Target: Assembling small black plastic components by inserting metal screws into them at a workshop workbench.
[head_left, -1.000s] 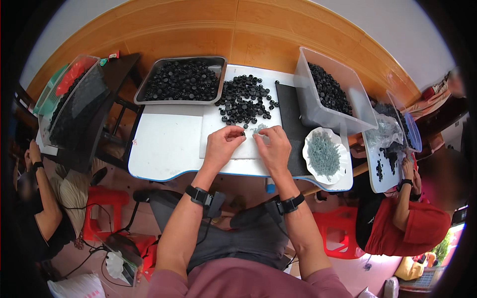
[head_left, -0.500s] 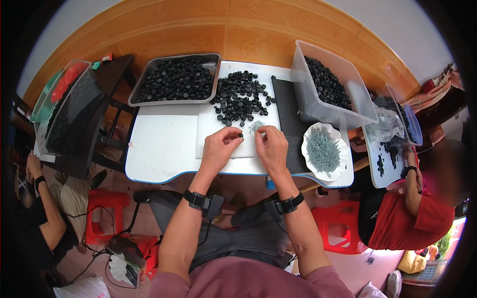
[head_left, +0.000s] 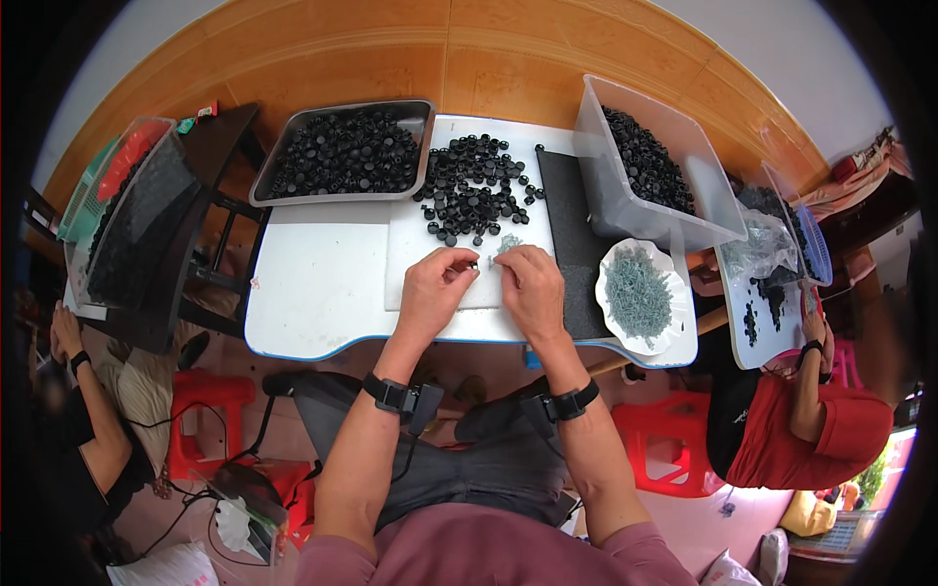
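Observation:
My left hand (head_left: pixel 433 291) is closed in a pinch over the white table. Between its thumb and forefinger sits a small round black cap (head_left: pixel 475 265), mostly covered by the fingertips. Close by on the right, my right hand (head_left: pixel 536 298) has its fingers drawn together, and whatever they hold is hidden. Just beyond its fingertips lies a little heap of pale green, thin pins or screws (head_left: pixel 509 242), too small to tell apart. Farther back spreads a loose pile of black caps (head_left: pixel 475 186).
A metal tray (head_left: pixel 256 191) of black caps stands at the back left. On the right are a clear plastic bin (head_left: pixel 635 220) of black parts, a black mat (head_left: pixel 567 225) and a scalloped white dish (head_left: pixel 678 314) of greenish pins. People sit at tables on both sides.
Both hands stay almost in place. The cap in my left hand now shows a pale spot, and my right fingers have shifted slightly near the small heap.

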